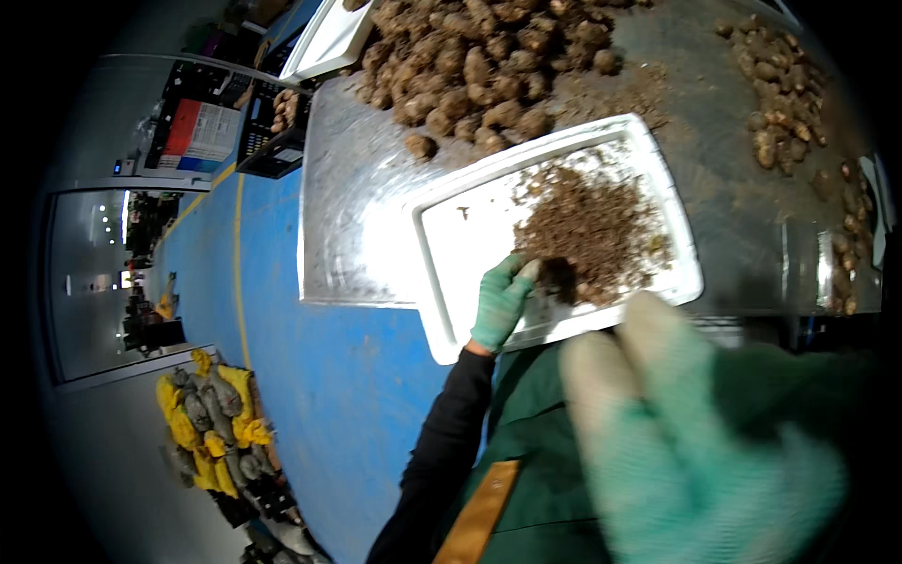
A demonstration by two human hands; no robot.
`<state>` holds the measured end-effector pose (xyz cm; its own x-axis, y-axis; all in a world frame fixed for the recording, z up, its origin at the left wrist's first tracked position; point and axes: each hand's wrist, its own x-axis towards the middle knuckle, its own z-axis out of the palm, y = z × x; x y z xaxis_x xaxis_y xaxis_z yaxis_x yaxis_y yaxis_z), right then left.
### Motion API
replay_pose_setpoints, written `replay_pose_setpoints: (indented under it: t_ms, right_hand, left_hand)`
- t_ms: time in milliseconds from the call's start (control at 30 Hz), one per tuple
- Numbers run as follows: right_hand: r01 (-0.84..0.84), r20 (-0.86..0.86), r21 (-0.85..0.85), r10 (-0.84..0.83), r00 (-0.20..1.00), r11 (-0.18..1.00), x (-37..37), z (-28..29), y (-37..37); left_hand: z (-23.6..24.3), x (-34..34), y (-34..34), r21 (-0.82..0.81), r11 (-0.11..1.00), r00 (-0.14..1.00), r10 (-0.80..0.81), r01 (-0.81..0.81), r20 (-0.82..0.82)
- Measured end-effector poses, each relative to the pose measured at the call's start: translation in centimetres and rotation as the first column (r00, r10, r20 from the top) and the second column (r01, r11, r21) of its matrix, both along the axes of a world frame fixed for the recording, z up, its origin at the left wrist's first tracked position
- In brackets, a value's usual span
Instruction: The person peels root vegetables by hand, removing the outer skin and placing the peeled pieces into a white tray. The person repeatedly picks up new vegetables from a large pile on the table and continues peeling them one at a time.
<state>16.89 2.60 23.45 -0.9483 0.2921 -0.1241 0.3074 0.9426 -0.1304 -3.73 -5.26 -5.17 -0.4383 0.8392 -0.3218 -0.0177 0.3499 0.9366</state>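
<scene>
My left hand (503, 303), in a green glove with pale fingertips, reaches into a white rectangular tray (445, 329). Its thumb and fingers close at the edge of a dark, rough brown tuber (558, 280), partly in shadow. Beside it, loose brown soil and root scraps (592, 226) are heaped in the tray. Close to the camera rises my right hand (700, 461), gloved the same way, large and blurred. Two of its fingers point up and stand apart, with nothing visible between them; the other fingers cannot be made out.
On the metal table (343, 207) lies a big pile of brown tubers (470, 70), with smaller tubers (778, 94) at the far right. A second white tray (324, 42) and a black crate (268, 136) stand at far left. Yellow and grey bundles (211, 414) hang lower left.
</scene>
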Motion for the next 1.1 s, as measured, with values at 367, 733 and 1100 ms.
replay_pose_setpoints:
  t_ms: [367,733,1100]
  right_hand:
    - [0.056,0.030,-0.058,-0.054,0.998,0.997,-0.8,-0.2,-0.1]
    - [0.268,0.144,-0.202,-0.242,0.959,0.942,-0.4,-1.4,1.3]
    - [0.142,-0.125,-0.913,-0.594,0.795,0.382,-1.7,-19.3,3.8]
  left_hand:
    - [3.2,-8.1,3.6,0.186,0.982,0.998,0.042,-0.034,-0.038]
    - [-4.7,-28.0,12.2,-0.062,0.962,0.587,0.111,-0.266,-0.802]
    - [-1.9,-22.3,12.9,0.233,0.962,0.981,0.167,-0.139,-0.102]
